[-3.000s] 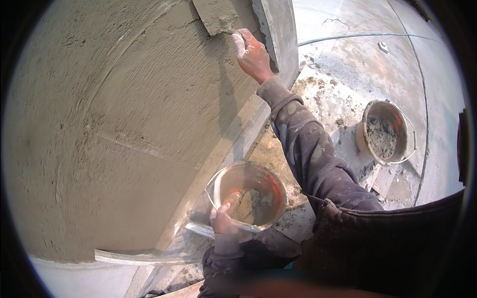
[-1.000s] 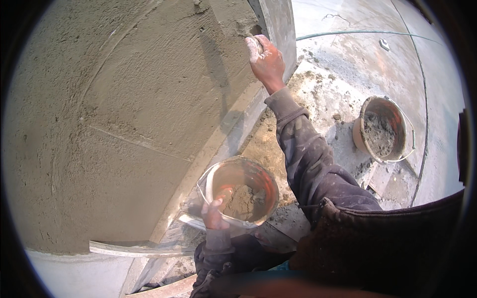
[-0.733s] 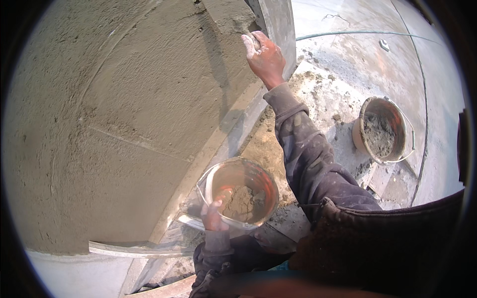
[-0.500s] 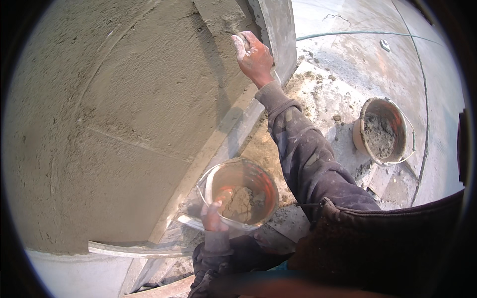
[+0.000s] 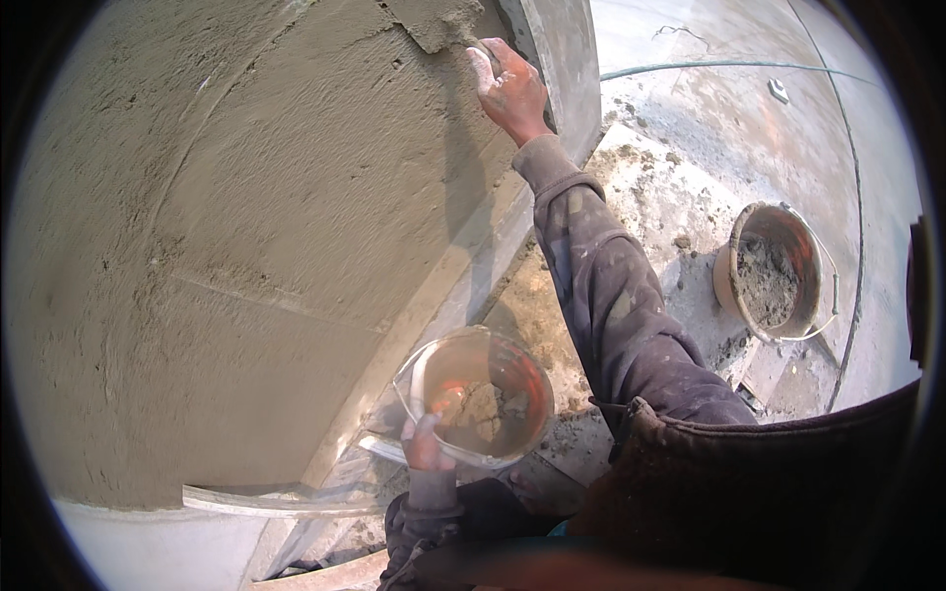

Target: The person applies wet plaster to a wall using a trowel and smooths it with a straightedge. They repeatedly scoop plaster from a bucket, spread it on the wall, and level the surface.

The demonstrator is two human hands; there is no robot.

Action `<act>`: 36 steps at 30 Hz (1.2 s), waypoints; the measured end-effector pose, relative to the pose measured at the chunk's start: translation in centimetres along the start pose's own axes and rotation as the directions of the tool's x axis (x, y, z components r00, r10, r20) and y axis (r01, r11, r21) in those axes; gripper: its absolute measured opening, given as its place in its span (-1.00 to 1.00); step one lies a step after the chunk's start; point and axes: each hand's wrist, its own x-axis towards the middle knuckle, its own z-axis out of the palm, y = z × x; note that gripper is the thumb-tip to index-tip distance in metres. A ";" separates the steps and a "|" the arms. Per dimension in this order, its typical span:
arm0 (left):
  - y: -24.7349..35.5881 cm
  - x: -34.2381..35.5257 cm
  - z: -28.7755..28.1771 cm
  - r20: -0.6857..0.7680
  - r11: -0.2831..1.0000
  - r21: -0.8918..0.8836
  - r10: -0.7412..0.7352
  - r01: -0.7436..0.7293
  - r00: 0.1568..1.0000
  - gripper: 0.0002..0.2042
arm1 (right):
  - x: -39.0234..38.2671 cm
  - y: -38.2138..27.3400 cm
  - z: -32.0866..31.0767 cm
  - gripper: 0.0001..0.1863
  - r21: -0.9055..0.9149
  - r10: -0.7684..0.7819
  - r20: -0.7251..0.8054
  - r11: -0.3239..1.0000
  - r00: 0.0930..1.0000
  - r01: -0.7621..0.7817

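My right hand [image 5: 514,94] is closed around the handle of a mortar-coated trowel [image 5: 431,27], whose blade lies at the wet plaster of a wall [image 5: 266,236] near its right edge. The blade's far end runs out of the picture. Lower down, my left hand [image 5: 427,445] grips the near-left rim of a bucket [image 5: 527,389], thumb at the rim; the other fingers are partly hidden. Wet mortar [image 5: 480,414] lies inside this tilted bucket, and its wire handle hangs over the left side.
A second bucket [image 5: 729,281] with grey mortar stands on the floor at the right. Mortar crumbs are scattered over a pale board [image 5: 655,177]. A hose [image 5: 729,65] crosses the floor at the far side. A light strip [image 5: 266,504] edges the plaster's bottom.
My right hand and the trowel have moved a little farther up the plaster. My left hand keeps its grip on the bucket's rim. The whole view has shifted slightly.
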 end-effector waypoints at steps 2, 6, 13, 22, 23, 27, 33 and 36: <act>0.3 -0.2 0.3 0.017 1.000 0.011 0.000 0.000 1.000 -0.62 | 1.2 1.0 0.2 -0.66 -0.005 -0.019 -0.015 1.000 1.000 0.019; 0.4 -0.3 0.4 -0.052 0.999 0.036 -0.018 0.020 0.999 -0.60 | 2.6 1.9 0.3 -0.65 0.036 0.052 0.020 0.998 0.998 -0.053; -0.4 0.3 -0.2 -0.029 1.000 -0.007 -0.008 0.008 1.000 -0.59 | 3.9 3.7 1.1 -0.63 0.135 0.148 0.071 0.979 0.987 -0.156; 0.0 -0.3 0.1 -0.001 1.000 0.021 -0.022 0.022 1.000 -0.54 | 2.1 -0.5 0.0 -0.63 0.345 0.132 0.287 0.910 0.949 -0.231; 0.0 -0.3 0.0 0.011 1.000 0.013 -0.015 0.015 1.000 -0.53 | 1.6 -0.9 0.0 -0.63 0.347 0.121 0.304 0.910 0.945 -0.228; 0.2 -1.0 0.4 0.007 0.999 0.034 0.021 -0.021 1.000 -0.57 | -1.3 -3.0 0.9 -0.61 0.353 0.076 0.356 0.912 0.931 -0.210; 0.0 -1.1 -0.1 -0.028 1.000 0.008 0.019 -0.019 0.999 -0.58 | -6.2 -8.5 1.5 -0.64 0.270 -0.056 0.311 0.962 0.949 -0.031; -0.1 -0.9 -0.6 -0.083 0.999 0.044 -0.001 0.004 0.997 -0.61 | -9.9 -10.4 2.8 -0.68 0.286 -0.134 0.254 0.956 0.958 0.058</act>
